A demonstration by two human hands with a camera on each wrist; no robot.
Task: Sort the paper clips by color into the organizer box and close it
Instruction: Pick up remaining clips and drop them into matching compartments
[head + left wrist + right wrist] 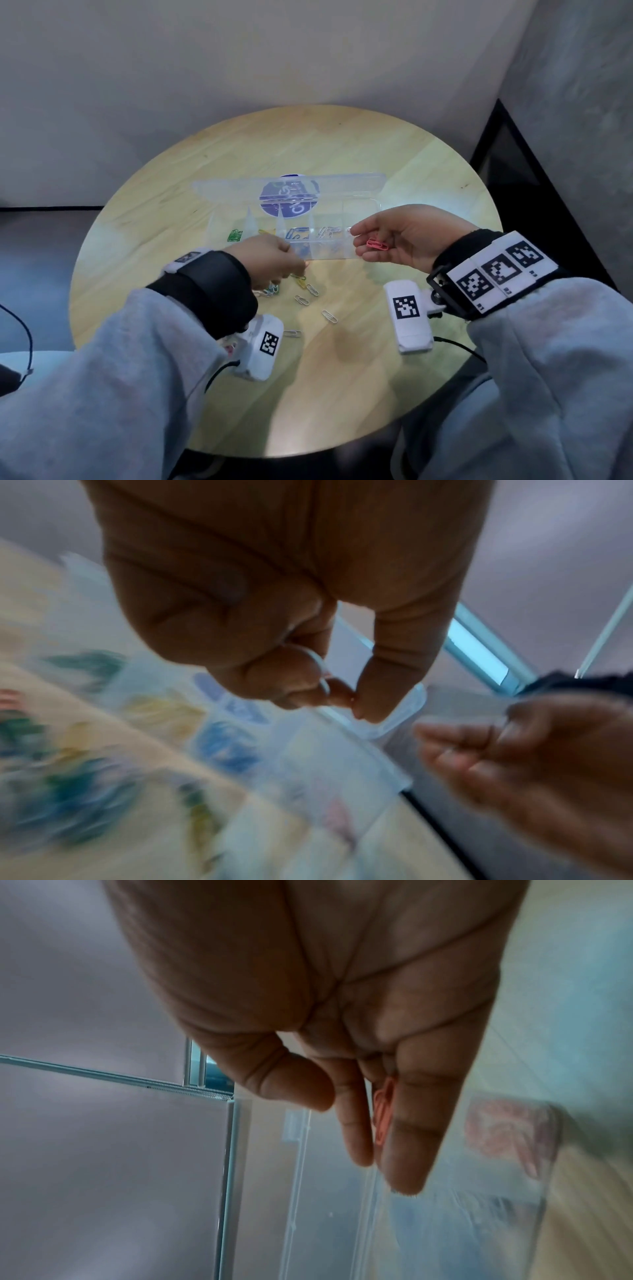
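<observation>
Right now the right hand (407,236) is palm up over the right end of the organizer box (363,209), and a few pink paper clips (377,245) lie on its fingers (407,1139). The fingers are almost straight, so the clips rest there more than they are squeezed. The left hand (274,262) is down low at the front of the box, just above the loose pile of clips (305,291) on the round wooden table (428,171). Its thumb and first finger are pressed together, and the left wrist view shows a pale clip (320,669) pinched between them.

The clear box sits in the middle of the table with its lid (291,185) open and lying back. Green clips (235,235), yellow ones, blue clips (296,233) and silver ones are already in their own little rooms. More clips wait on the table near the person.

I think these clips are very light, thin and a bit slippery. They are bendy wire, not easy to break, but easy to drop or tangle. It is best to pinch one by its long sides with the fingertips. The pink ones could slide off the flat fingers if the hand tips, so tip it only over the right room
</observation>
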